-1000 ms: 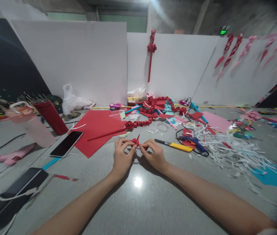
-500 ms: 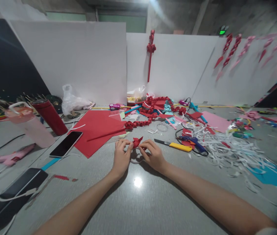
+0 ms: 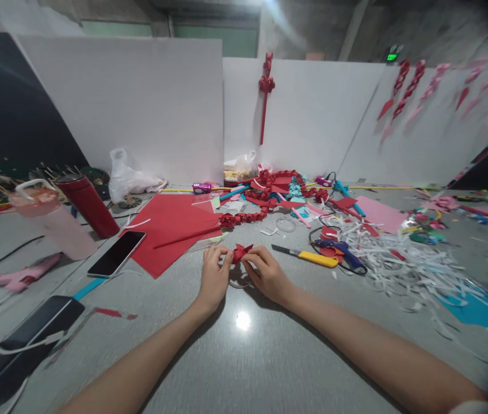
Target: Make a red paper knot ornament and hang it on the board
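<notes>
Between my two hands, just above the grey table, is a small folded red paper piece [image 3: 240, 252] with pointed tips sticking up. My left hand [image 3: 215, 276] pinches its left side between thumb and fingers. From the other side, my right hand [image 3: 266, 274] is closed on the right part, with thumb and forefinger together. Below the paper, a thin ring [image 3: 239, 284] shows partly between the hands; whether it is joined to the paper I cannot tell. A yellow utility knife [image 3: 318, 259] lies to the right of my right hand.
Red paper sheets [image 3: 175, 218] and a phone [image 3: 117, 254] lie to the left, near a pink bottle [image 3: 54, 224] and a red flask [image 3: 91, 207]. A blue glue gun [image 3: 344, 255] and white paper strips [image 3: 382, 259] cover the right. A red paper chain [image 3: 244, 218] lies beyond my hands.
My right thumb and forefinger have shifted slightly left and up against the red paper piece, and its tips now point differently. My left hand has stayed in place.
</notes>
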{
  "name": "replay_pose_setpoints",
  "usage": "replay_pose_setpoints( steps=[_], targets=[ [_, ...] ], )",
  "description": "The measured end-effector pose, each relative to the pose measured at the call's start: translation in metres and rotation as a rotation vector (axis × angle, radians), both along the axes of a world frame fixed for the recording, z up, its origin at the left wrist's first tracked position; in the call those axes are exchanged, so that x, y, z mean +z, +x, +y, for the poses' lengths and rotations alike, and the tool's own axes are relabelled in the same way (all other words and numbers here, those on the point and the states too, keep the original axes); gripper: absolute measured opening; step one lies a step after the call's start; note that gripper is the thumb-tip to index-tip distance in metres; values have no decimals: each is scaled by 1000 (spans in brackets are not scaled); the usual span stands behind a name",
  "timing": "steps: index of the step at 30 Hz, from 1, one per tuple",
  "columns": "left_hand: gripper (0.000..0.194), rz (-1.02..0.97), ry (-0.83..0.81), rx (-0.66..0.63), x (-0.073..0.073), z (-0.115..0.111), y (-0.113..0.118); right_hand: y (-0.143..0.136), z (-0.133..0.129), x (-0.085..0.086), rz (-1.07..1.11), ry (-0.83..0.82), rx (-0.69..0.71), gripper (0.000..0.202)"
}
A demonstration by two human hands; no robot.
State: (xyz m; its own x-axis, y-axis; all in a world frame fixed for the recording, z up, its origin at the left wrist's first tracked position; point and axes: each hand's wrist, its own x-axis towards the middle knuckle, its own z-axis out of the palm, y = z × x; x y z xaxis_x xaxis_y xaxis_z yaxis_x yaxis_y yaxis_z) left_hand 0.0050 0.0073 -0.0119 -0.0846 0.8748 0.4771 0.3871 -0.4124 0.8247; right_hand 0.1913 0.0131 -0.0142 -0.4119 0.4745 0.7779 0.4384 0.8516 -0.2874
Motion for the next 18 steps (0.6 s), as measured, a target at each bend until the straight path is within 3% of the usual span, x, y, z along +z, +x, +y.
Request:
replay_pose_setpoints(
  steps=[18],
  targets=[
    [23,-8,19,36,1,1,-1,-2,-2,4,-61,-52,50,19]
  ],
)
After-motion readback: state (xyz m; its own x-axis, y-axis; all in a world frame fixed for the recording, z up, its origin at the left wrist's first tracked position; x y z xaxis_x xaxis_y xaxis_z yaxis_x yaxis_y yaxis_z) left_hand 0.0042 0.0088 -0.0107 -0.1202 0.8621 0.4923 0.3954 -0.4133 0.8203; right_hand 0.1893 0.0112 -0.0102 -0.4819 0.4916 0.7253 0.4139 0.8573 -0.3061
